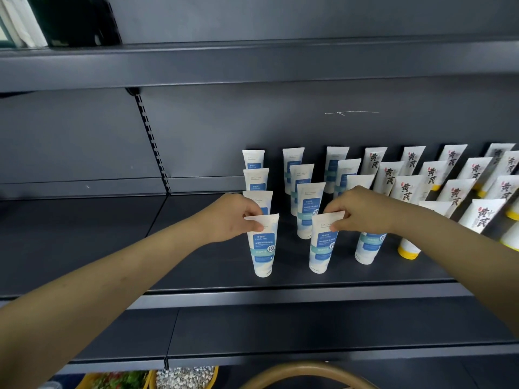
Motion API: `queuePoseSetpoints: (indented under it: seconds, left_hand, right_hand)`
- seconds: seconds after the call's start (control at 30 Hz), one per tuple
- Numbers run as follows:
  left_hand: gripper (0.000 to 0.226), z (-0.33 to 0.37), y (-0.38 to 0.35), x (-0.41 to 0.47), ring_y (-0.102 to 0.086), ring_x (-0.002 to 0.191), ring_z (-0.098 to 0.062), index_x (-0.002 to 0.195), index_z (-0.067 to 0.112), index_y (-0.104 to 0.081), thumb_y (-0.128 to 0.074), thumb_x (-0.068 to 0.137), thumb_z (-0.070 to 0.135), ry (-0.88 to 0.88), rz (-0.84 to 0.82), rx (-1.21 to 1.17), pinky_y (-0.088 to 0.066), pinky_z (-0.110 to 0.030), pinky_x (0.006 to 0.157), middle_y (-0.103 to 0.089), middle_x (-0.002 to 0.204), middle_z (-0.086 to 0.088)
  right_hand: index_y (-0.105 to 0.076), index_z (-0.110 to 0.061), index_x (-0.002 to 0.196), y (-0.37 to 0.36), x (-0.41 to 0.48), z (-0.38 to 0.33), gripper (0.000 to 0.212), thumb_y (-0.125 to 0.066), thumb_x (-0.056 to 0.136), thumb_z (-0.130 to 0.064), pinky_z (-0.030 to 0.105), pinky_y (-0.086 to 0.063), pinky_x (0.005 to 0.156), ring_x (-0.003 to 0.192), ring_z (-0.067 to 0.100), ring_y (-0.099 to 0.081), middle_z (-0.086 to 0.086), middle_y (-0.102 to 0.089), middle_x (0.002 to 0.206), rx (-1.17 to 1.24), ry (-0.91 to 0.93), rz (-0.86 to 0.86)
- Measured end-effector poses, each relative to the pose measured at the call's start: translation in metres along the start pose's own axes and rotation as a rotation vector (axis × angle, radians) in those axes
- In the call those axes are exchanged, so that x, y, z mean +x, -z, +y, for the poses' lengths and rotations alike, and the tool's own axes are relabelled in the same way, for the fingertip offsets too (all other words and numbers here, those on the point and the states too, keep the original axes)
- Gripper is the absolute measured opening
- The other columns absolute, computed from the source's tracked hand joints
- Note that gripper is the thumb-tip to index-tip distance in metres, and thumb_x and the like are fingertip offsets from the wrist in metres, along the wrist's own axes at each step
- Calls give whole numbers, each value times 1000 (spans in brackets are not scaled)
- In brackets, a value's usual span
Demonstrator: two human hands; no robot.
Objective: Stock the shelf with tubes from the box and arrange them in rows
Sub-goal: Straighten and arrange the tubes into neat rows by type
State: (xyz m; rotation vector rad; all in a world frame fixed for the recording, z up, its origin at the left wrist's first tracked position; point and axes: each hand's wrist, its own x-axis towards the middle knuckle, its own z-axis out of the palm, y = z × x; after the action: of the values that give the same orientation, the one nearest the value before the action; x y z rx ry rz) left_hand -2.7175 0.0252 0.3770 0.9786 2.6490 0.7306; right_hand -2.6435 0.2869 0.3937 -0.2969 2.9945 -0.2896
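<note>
Blue-labelled tube (366, 248), midsection behind right grip (362, 210)

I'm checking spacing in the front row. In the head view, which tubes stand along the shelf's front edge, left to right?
leftmost blue tube, pinched by the left hand → middle blue tube, pinched by the right hand → third blue tube → yellow-capped tube

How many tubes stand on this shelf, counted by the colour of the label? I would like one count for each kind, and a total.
Blue-label tubes: 12
Black-lettered tubes with yellow caps: at least 13; the right edge of the picture cuts off more
Total: at least 25
</note>
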Motion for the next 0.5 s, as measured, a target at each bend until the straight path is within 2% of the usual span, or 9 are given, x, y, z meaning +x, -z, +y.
queuePoseSetpoints:
  seconds: [0.13,0.3,0.43,0.5]
  left_hand:
    - [23,-1,0,0,-59,94,-8,107,15,-71,-66,87,25,6,-5,-1,-49,-24,87,-67,112,5]
    - [23,-1,0,-1,-56,90,-5,107,14,-71,-66,87,24,0,-2,3,-43,-19,80,-66,111,6]
    - [23,-1,-1,-1,-55,85,-4,107,13,-70,-65,88,25,-9,0,8,-42,-18,77,-66,110,5]
    - [21,-1,-1,-1,-54,80,-2,106,14,-71,-65,88,24,-11,7,14,-40,-15,73,-66,107,6]
  right_hand:
    - [-68,-18,109,-1,3,-2,24,-65,86,-25,19,-38,74,84,6,-54,-7,-64,100,5,-7,-4]
    - [-69,-17,110,-1,2,-3,25,-65,86,-25,18,-42,74,85,6,-58,-7,-67,102,32,-17,3]
    - [-70,-16,105,1,1,-4,21,-66,86,-24,11,-36,61,70,-2,-54,-18,-60,79,40,-14,20]
    - [-70,-15,105,4,1,-4,21,-65,87,-24,10,-36,59,68,0,-54,-18,-59,75,42,-18,25]
